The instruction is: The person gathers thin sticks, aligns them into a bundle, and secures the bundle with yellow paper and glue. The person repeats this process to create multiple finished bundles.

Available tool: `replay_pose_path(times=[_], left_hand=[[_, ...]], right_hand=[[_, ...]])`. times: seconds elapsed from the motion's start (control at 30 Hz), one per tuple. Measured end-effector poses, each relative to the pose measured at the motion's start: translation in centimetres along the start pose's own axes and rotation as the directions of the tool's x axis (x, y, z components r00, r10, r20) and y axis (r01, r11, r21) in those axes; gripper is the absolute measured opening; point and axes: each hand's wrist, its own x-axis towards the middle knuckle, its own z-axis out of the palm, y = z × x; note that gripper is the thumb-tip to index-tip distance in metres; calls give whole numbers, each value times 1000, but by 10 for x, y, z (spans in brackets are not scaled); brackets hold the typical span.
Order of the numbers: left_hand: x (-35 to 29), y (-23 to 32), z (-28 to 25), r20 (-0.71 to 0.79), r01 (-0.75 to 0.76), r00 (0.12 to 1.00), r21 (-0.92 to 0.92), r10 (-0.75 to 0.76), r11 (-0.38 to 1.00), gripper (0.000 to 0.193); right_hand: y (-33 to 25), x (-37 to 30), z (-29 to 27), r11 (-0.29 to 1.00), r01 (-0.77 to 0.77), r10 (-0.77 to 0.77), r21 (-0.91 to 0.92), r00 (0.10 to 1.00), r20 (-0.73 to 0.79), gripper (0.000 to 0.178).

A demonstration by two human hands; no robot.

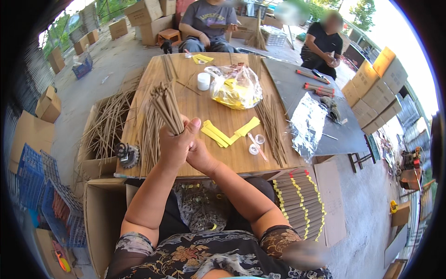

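A bundle of thin brown incense sticks (166, 104) rises at a slant above the table's left part. My left hand (172, 144) is closed round its lower end, thumb on the near side. Pressed against it, my right hand (200, 154) is closed at the bundle's bottom, its fingers partly hidden behind the left. Just right of my hands lie yellow paper strips (214, 134) and another folded yellow strip (247, 126). Loose incense sticks (149, 135) are spread on the wooden table (190, 104) to the left, with more sticks (272, 125) to the right.
A clear bag of yellow strips (236, 88), a white tub (203, 81) and tape rolls (253, 149) sit on the table. Foil (307, 123) covers part of the dark side table (344, 135). Banded bundles (299, 202) lie low right; a carton of sticks (100, 125) stands left. Two people sit opposite.
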Motion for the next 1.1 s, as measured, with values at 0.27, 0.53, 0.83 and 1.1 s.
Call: replay_pose_path(times=[0.27, 0.53, 0.83, 1.1], left_hand=[[3, 2, 1, 38, -52, 998, 49, 51, 997, 23], [6, 4, 5, 21, -1, 1000, -42, 2, 999, 24], [6, -3, 4, 7, 42, 999, -51, -42, 998, 24], [7, -9, 1, 8, 6, 1000, -64, -5, 998, 25]], right_hand=[[-5, 3, -4, 996, -44, 40, -80, 998, -52, 13], [-3, 7, -6, 998, -57, 56, -23, 998, -29, 15], [14, 2, -9, 998, -67, 68, 11, 997, -21, 23], [19, 4, -10, 991, -130, 130, -3, 991, -1, 20]])
